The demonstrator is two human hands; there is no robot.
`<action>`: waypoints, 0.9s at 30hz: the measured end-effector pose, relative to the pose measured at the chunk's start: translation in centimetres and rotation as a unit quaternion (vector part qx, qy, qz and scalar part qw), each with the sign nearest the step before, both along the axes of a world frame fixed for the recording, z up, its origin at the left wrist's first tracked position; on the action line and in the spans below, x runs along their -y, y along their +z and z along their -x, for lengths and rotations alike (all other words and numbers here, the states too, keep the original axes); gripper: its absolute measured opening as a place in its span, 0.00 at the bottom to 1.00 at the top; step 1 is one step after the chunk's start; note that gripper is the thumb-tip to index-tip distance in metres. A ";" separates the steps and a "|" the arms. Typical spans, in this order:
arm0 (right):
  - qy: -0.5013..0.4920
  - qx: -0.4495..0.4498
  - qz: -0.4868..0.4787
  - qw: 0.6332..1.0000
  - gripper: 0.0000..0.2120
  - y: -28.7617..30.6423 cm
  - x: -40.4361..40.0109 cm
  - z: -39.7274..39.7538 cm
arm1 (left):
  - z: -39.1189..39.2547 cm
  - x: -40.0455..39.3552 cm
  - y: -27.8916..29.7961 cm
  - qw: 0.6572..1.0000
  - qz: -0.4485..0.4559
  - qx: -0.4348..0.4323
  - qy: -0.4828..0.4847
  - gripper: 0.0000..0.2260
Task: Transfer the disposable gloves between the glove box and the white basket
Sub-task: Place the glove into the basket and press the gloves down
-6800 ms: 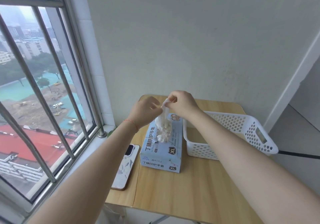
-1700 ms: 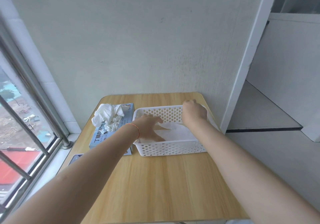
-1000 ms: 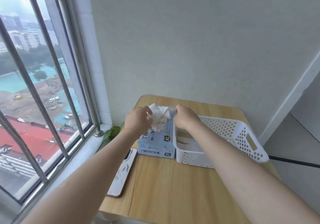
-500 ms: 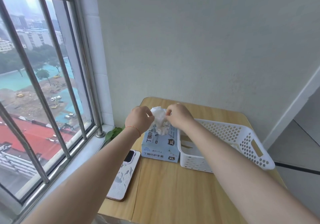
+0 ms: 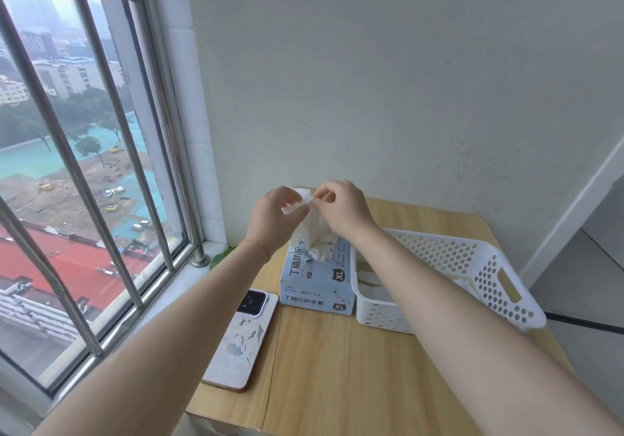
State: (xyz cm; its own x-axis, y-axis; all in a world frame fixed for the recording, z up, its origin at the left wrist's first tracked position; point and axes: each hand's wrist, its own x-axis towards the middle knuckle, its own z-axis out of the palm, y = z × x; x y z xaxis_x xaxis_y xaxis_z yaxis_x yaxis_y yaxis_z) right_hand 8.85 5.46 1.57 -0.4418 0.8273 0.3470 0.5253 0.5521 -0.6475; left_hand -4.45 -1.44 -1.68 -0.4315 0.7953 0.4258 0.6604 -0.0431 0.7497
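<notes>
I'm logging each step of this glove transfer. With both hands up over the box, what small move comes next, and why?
Probably lift higher: both the left hand and right hand pinch a glove whose lower end still sits in the glove box; the white basket waits alongside.

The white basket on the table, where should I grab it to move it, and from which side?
Grip the white basket by the slot handle cut into its right end wall, coming from the right. The glove box stands close against its left wall, and the right arm crosses over its near left corner, so those sides look crowded.
</notes>
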 end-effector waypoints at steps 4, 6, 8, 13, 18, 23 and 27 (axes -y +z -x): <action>-0.018 -0.063 -0.002 0.998 0.04 1.0 0.0 -0.9 | 0.3 -0.2 -0.3 0.999 0.028 0.023 0.016 0.08; -0.030 -0.082 0.011 0.996 0.05 1.3 0.0 -1.7 | 0.2 -0.3 -0.4 0.998 0.044 0.052 0.017 0.06; -0.051 -0.086 0.042 0.994 0.05 1.3 -0.1 -2.4 | -0.1 -0.3 -0.4 0.996 0.050 0.071 0.018 0.05; -0.047 -0.010 0.152 0.987 0.03 0.5 -0.1 -4.0 | -0.5 -0.1 -0.1 0.987 0.049 0.148 0.037 0.03; 0.075 0.133 0.191 0.970 0.09 0.8 1.6 -4.9 | -0.9 0.2 0.5 0.982 0.049 0.178 0.044 0.05; 0.122 0.209 0.181 0.953 0.07 1.0 2.9 -4.9 | -1.9 0.9 1.1 0.961 0.059 0.271 -0.018 0.09; 0.102 0.231 0.186 0.950 0.12 1.7 2.9 -5.6 | -1.9 1.4 1.3 0.961 0.052 0.269 -0.023 0.14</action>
